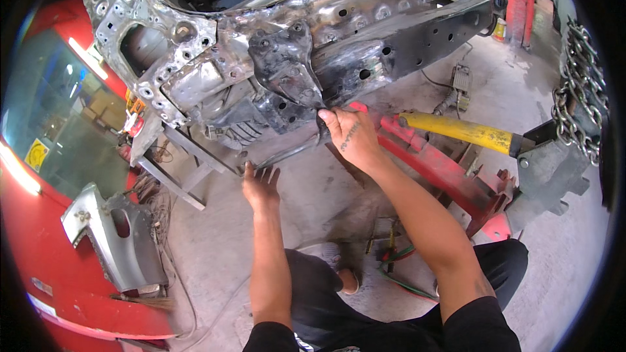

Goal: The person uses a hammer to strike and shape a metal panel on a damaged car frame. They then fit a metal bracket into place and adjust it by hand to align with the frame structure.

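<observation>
A bare-metal car body front section [293, 26] stretches across the top of the view, with a dark pressed-metal bracket [283, 65] fixed to its side. My right hand [354, 140] is closed, palm down, round the dark end of a slim metal bar, just under the bracket's lower tip. The thin, slightly curved metal bar [293, 152] runs from there leftward, below the body section. At its other end, my left hand [262, 190] has its palm turned up and its fingers curled at the bar. Its fingertips are partly hidden.
A red frame arm [430, 163] with a yellow cylinder [460, 132] stands to the right, beside hanging chains [579, 85]. On the left are a red car [65, 248], a silver fender panel [120, 241] and a metal stand [173, 169]. Hoses [404, 274] lie near my feet.
</observation>
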`<state>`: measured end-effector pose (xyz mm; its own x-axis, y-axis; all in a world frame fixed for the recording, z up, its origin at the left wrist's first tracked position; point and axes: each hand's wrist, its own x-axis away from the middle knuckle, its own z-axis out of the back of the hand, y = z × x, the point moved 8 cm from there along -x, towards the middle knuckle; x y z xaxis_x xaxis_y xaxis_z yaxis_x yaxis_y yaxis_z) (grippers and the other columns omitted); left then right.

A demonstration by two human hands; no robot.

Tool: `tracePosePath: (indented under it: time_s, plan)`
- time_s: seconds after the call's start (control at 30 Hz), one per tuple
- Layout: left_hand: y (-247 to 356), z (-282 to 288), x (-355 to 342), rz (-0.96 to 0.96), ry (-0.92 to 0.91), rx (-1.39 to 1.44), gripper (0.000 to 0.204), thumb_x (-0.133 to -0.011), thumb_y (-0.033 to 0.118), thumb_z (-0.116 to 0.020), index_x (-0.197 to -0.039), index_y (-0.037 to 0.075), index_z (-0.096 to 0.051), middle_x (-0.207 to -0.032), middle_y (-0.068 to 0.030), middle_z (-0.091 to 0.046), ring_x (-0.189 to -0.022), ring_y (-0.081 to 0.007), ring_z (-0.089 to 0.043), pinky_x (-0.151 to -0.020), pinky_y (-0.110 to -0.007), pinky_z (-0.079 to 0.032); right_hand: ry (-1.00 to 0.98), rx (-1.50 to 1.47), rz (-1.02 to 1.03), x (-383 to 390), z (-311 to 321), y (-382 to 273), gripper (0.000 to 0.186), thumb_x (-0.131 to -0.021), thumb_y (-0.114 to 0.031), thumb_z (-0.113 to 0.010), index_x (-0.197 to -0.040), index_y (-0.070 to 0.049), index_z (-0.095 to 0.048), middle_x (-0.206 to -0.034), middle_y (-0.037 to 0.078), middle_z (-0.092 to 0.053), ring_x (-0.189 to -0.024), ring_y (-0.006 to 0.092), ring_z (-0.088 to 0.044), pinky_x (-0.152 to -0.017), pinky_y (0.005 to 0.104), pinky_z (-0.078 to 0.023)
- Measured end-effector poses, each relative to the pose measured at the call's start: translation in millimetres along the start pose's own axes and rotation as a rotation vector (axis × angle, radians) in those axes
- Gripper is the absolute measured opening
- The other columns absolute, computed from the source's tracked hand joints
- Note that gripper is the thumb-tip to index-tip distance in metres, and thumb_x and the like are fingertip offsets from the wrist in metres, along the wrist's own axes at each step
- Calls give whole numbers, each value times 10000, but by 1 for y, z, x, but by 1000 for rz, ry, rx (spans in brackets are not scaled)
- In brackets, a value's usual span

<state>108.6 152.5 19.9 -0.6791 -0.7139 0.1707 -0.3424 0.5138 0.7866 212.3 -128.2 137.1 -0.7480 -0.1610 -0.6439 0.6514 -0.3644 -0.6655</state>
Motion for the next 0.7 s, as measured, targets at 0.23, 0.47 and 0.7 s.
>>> tracePosePath:
  time_s: [0.23,0.47,0.7]
  plan:
    - [6,-3,2,-62,-39,66,394,-1041,271,-529,-1330,10,-468,-1249,-178,-493,-1094,-324,-549,-989,-556,-511,2,11,5,1,-1,-4,591,-1044,-509,-441,-757,-24,-618,-649,225,-604,-655,460,-614,-601,535,-468]
    - [23,-4,3,-128,-20,56,390,-1040,276,-541,-1323,17,-473,-1184,-158,-529,-1047,-312,-573,-965,-531,-533,-11,-17,-4,5,-11,-11,536,-1043,-455,-479,-746,-30,-617,-630,209,-603,-651,460,-613,-587,538,-467]
    - [23,-8,5,-122,-64,-3,346,-1025,247,-565,-1274,20,-486,-1132,-132,-558,-1004,-294,-589,-922,-520,-551,-4,-86,-26,6,-9,-11,548,-1057,-461,-453,-757,-20,-581,-637,220,-564,-648,461,-584,-593,523,-448]
